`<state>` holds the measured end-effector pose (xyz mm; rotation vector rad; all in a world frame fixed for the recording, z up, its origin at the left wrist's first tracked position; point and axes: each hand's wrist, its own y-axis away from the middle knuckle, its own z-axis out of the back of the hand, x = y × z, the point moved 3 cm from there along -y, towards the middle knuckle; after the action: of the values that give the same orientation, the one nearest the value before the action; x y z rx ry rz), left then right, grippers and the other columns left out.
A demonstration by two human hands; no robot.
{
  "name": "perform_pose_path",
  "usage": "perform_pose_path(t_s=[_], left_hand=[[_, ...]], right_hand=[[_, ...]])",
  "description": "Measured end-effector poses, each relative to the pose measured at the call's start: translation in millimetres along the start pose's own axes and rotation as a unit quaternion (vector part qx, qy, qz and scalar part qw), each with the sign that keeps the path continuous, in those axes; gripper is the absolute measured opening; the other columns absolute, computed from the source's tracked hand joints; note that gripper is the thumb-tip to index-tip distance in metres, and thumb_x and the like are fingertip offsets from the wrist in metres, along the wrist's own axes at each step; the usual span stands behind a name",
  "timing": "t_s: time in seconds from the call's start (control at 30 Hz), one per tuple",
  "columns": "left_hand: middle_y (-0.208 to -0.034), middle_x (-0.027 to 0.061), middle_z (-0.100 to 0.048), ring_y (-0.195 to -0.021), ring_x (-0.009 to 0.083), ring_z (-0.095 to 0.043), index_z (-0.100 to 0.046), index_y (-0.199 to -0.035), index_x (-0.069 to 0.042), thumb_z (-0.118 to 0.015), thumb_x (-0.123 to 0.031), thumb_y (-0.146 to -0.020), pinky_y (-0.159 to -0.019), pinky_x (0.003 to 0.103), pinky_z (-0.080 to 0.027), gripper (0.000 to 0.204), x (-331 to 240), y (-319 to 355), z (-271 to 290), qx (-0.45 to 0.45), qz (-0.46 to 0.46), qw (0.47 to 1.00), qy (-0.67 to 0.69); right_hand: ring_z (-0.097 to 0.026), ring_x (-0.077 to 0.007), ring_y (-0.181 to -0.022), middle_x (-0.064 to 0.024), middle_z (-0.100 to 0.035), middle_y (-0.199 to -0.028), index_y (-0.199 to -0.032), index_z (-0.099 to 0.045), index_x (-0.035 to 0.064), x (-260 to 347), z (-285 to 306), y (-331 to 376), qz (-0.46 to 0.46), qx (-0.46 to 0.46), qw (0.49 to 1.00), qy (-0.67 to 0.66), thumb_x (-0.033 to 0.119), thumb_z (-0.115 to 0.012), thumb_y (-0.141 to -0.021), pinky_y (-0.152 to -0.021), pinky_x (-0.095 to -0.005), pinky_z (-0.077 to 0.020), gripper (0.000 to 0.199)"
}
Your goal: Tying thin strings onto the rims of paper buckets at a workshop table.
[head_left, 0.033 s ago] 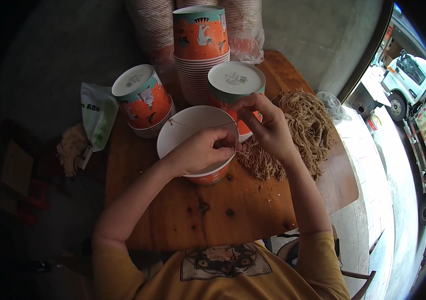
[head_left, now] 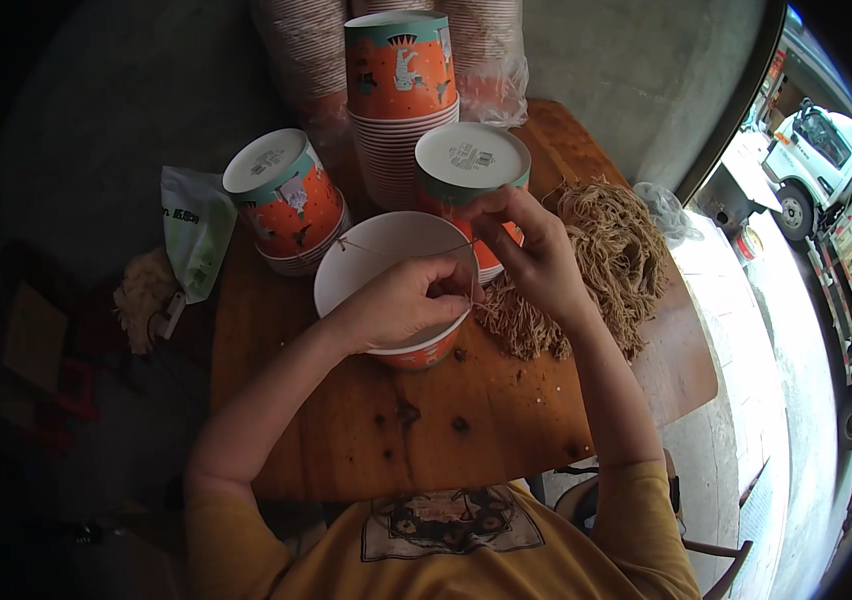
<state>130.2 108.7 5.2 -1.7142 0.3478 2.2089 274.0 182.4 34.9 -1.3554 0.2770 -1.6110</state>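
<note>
String [head_left: 401, 250], thin and tan, stretched across the white-lined orange paper bowl [head_left: 366, 262], pinched taut between left hand [head_left: 408, 300] and right hand [head_left: 536, 255].

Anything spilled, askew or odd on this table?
Small crumbs and bits lie scattered on the wooden table below the tan string pile, likely shed from it. The stack of upside-down cups at the left leans. Both hands, left hand and right hand, pinch a thin string over the open bowl.

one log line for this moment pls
left hand: pinching thin string over open white-lined orange paper bowl | right hand: pinching string | pile of tan twine: right of bowl | brown wooden table
</note>
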Motion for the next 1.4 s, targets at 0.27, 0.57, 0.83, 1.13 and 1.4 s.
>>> perform_pose_path(t_s=[0.27,0.57,0.83,1.13,1.4], left_hand=[[-0.093,0.0021,-0.06,-0.091,0.0097,-0.056,-0.058,-0.102,-0.003,-0.058,-0.008,-0.088,-0.086,0.026,-0.044,0.015,-1,-1,-3,-0.008,0.003,1.0,0.005],[-0.096,0.0033,-0.061,-0.094,0.0104,-0.057,-0.058,-0.1,-0.001,-0.059,-0.01,-0.088,-0.086,0.026,-0.045,0.014,6,-6,-14,-0.01,0.009,1.0,0.019],[-0.093,0.0009,-0.058,-0.089,0.0071,-0.054,-0.057,-0.099,-0.001,-0.057,-0.006,-0.09,-0.084,0.023,-0.044,0.01,6,-6,-14,-0.003,0.028,1.0,0.008],[-0.089,-0.001,-0.057,-0.08,0.0036,-0.052,-0.057,-0.096,-0.003,-0.058,-0.007,-0.089,-0.071,0.019,-0.044,0.008,2,-8,-14,-0.003,0.05,0.997,0.057],[-0.086,-0.0004,-0.056,-0.07,0.0035,-0.051,-0.055,-0.096,-0.006,-0.059,-0.009,-0.087,-0.059,0.017,-0.041,0.01,-2,-5,-15,-0.006,0.181,0.969,0.17]], right_hand=[[-0.06,-0.0172,-0.087,-0.0055,-0.062,-0.092,-0.097,-0.06,0.0039,1,-14,7,-0.019,-0.008,0.997,-0.072,0.003,-0.057,-0.088,-0.078,-0.0297,-0.0478,0.009],[-0.06,-0.0219,-0.086,-0.0057,-0.063,-0.092,-0.095,-0.061,0.005,-3,-13,11,-0.018,-0.057,0.998,0.028,0.003,-0.061,-0.084,-0.075,-0.0326,-0.0482,0.011],[-0.057,-0.028,-0.085,-0.0073,-0.058,-0.099,-0.096,-0.061,0.0065,13,6,40,0.039,-0.134,0.923,0.357,0.002,-0.064,-0.077,-0.071,-0.0364,-0.0482,0.02],[-0.062,-0.015,-0.064,-0.0074,-0.062,-0.081,-0.09,-0.059,0.0032,22,-17,105,-0.244,-0.081,0.964,0.068,0.01,-0.07,-0.082,-0.055,-0.0268,-0.0492,0.015],[-0.058,-0.0154,-0.057,-0.0056,-0.058,-0.074,-0.083,-0.058,0.0046,40,-34,94,-0.16,-0.111,0.972,0.134,0.007,-0.07,-0.08,-0.051,-0.0258,-0.0478,0.013]])
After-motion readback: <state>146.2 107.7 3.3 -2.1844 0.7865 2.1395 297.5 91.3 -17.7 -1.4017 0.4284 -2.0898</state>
